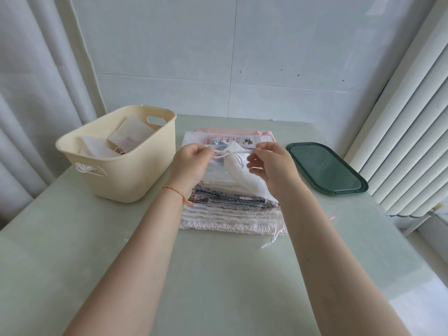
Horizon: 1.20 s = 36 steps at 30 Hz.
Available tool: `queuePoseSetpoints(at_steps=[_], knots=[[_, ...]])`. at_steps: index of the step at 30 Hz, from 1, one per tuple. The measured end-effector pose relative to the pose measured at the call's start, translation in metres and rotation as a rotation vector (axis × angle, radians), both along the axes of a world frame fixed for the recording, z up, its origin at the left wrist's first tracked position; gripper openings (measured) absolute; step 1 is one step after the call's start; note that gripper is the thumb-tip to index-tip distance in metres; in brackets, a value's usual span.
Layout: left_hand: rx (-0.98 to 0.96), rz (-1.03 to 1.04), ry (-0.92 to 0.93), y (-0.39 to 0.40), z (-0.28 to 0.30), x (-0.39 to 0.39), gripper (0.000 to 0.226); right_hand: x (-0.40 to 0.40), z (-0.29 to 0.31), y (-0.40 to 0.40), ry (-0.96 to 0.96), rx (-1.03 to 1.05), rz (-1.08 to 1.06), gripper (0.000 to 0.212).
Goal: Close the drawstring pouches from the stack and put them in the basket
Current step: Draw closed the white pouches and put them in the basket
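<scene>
Left hand (194, 157) and right hand (269, 161) fingers pinch cord ends either side of small white fabric drawstring pouch (238, 169); uneven pull risks slipped cord, mouth half shut.

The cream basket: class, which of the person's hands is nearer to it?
Left. The left hand pinches the white pouch's cord just beside the basket; the right hand pinches the other cord end across the stack, nearer the green lid.
</scene>
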<state>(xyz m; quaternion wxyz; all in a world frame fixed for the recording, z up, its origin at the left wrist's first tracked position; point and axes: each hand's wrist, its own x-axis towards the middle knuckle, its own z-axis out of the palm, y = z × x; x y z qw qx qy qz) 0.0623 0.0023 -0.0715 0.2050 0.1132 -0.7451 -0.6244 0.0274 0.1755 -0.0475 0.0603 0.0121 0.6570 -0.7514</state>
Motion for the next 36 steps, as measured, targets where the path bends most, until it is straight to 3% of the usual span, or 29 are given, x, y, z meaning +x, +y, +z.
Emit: queuePoseSetpoints(at_steps=[4, 6, 8, 11, 13, 16, 19, 23, 27, 29, 32, 36], knots=[[0.065, -0.091, 0.058, 0.002, 0.011, 0.006, 0.017, 0.007, 0.000, -0.006, 0.214, 0.644, 0.336, 0.054], [0.036, -0.148, 0.086, 0.004, 0.011, 0.008, 0.025, 0.011, -0.002, -0.011, 0.336, 0.935, 0.412, 0.054], [0.032, -0.202, 0.089, 0.005, 0.011, 0.009, 0.028, 0.013, 0.002, -0.011, 0.427, 1.029, 0.401, 0.041], [0.117, -0.279, 0.076, 0.005, 0.014, 0.012, 0.008, 0.013, 0.010, -0.003, 0.492, 0.936, 0.387, 0.024], [0.080, -0.344, 0.047, 0.000, 0.015, 0.013, 0.028, 0.011, 0.014, 0.004, 0.497, 0.863, 0.382, 0.021], [-0.164, -0.412, -0.114, -0.009, 0.011, 0.013, 0.050, 0.004, 0.009, 0.011, 0.457, 0.871, 0.394, 0.017], [-0.250, -0.345, -0.205, -0.018, 0.001, 0.009, 0.062, -0.005, -0.003, 0.012, 0.401, 0.918, 0.359, 0.024], [-0.212, -0.199, -0.222, -0.022, -0.007, 0.004, 0.033, -0.013, -0.013, 0.002, 0.371, 0.870, 0.215, 0.027], [-0.306, -0.001, -0.260, -0.019, -0.011, -0.002, 0.042, -0.019, -0.010, -0.018, 0.320, 0.959, 0.182, 0.029], [-0.302, 0.087, -0.264, -0.017, -0.007, 0.000, 0.049, -0.020, 0.000, -0.021, 0.240, 0.797, 0.099, 0.025], [-0.142, 0.086, -0.308, -0.016, 0.009, 0.007, 0.043, -0.016, 0.018, -0.022, 0.146, 0.473, -0.055, 0.021], [0.458, -0.316, -0.370, -0.001, 0.032, 0.014, 0.066, -0.002, 0.033, -0.027, 0.020, 0.226, -0.004, 0.026]])
